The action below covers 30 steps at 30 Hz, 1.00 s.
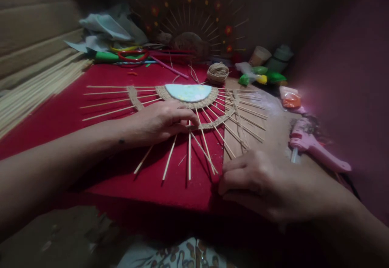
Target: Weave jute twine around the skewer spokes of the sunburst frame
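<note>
Two hands, two stick fans, one twine ball, one glue gun

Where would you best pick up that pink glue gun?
Probably by the slim handle of the pink glue gun, from above and the near right: the gun lies on its side, and its handle slants out toward the person's right, away from the bulkier body.

Stick fan, twine-woven, flat on red tabletop

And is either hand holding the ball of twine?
No, the twine ball sits near the pale blue half-disc, apart from the left hand and right hand.
</note>
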{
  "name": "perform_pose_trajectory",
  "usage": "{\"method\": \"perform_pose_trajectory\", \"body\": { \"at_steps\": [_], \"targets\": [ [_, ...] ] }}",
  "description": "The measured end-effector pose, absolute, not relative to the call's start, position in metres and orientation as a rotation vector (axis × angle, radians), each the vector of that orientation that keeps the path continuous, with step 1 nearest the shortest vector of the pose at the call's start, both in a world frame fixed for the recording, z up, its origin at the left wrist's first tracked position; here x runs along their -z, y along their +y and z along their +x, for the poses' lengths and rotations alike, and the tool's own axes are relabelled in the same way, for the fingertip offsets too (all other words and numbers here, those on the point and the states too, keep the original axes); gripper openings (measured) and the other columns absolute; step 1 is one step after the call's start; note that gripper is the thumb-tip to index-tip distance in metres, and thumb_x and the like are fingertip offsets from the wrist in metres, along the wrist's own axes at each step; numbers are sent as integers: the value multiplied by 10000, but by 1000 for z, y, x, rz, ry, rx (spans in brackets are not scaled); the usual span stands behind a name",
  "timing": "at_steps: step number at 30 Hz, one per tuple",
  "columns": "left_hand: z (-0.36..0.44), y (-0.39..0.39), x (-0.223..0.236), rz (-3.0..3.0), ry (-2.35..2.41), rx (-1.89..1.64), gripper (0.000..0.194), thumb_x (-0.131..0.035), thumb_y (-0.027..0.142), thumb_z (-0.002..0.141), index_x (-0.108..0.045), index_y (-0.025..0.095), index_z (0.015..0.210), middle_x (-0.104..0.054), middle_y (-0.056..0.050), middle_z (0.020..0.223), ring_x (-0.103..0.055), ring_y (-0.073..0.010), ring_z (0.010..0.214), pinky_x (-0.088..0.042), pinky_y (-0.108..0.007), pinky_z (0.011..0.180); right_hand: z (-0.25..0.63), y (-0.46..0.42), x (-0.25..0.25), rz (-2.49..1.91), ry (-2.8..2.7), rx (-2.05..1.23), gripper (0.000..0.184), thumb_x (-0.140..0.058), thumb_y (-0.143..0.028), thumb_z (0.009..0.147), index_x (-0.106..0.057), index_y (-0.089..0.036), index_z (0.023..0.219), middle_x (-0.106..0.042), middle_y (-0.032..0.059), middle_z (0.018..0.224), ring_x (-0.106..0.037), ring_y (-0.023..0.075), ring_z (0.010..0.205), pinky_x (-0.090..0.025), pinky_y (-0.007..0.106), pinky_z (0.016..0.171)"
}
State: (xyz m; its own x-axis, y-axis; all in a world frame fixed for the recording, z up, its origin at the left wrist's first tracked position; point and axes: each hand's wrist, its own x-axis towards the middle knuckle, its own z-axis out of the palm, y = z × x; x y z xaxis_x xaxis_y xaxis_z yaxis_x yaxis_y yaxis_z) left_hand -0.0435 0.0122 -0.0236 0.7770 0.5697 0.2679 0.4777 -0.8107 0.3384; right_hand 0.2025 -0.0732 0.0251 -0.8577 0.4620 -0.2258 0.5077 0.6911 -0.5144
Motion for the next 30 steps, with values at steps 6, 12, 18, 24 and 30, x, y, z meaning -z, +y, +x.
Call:
{"method": "perform_pose_trajectory", "body": {
  "at_steps": [6,12,18,24,30],
  "targets": [
    [-46,10,17,2671,853,-500,216,-500,253,909,-688,217,1011,-620,-69,928,-547,-165,866,-425,-300,767,207,-77,-21,1176,2834,730,75,-522,-202,889,-594,-214,904,-620,-12,664,-507,95,530,-299,211,462],
    [-45,9,18,2655,858,-465,213,-498,235,912,-694,207,990,-613,-67,903,-548,-162,843,-420,-293,757,207,-81,-18,1221,2869,630,167,-503,-203,904,-635,-220,804,-636,-15,635,-514,84,515,-297,210,465],
    [-44,9,17,2639,846,-475,217,-495,261,919,-695,213,989,-623,-62,887,-543,-159,826,-420,-292,763,201,-83,-16,1056,2863,692,215,-468,-81,860,-629,-186,764,-612,-13,651,-475,70,510,-282,218,466],
    [-47,10,17,2649,813,-481,205,-516,262,916,-693,230,1015,-621,-57,898,-544,-158,833,-415,-287,761,206,-85,-15,1036,2925,473,218,-457,-86,862,-615,-178,743,-601,6,688,-490,88,571,-281,238,497],
    [-53,13,20,2666,749,-414,216,-496,254,929,-669,220,1054,-616,-42,885,-545,-138,810,-401,-246,738,219,-51,-14,1399,3115,-9,180,-538,-195,858,-669,-188,735,-626,10,654,-503,104,575,-322,247,551]
  ]
}}
